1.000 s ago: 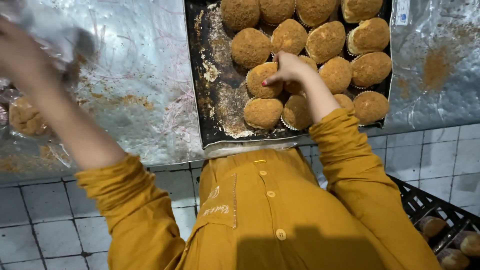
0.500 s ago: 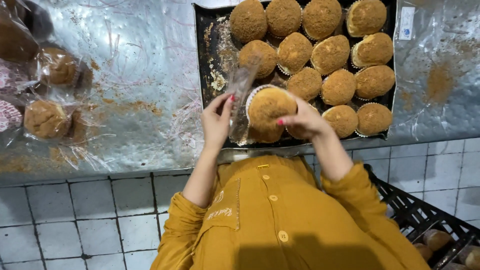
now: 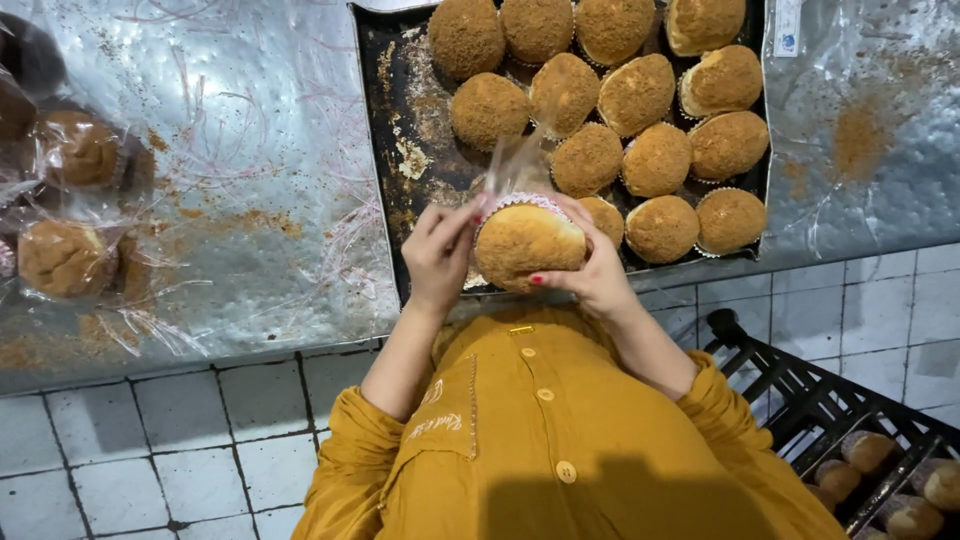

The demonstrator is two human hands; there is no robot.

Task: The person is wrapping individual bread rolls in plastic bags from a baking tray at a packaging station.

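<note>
Hands: right [image 3: 600, 275] grips crumb bun [image 3: 528, 243], left [image 3: 438, 255] pinches clear bag [image 3: 515, 165]; both nearer chest than before.

The clear plastic bag [image 3: 515, 165] above the held crumb-topped bun in a pink paper case [image 3: 528, 243] is blurred, so its mouth cannot be made out; the bun's underside is hidden, as are the right hand [image 3: 590, 270] palm behind it and the left hand [image 3: 440, 255] fingertips (pressed against the bun's far side); the dark metal baking tray [image 3: 405, 190] is cut off by the top edge, along with its farthest buns; the bagged buns [image 3: 65, 255] at the left edge are partly cropped; the black plastic crate [image 3: 800, 400] at lower right runs out of view, its contents too small to identify.
</note>
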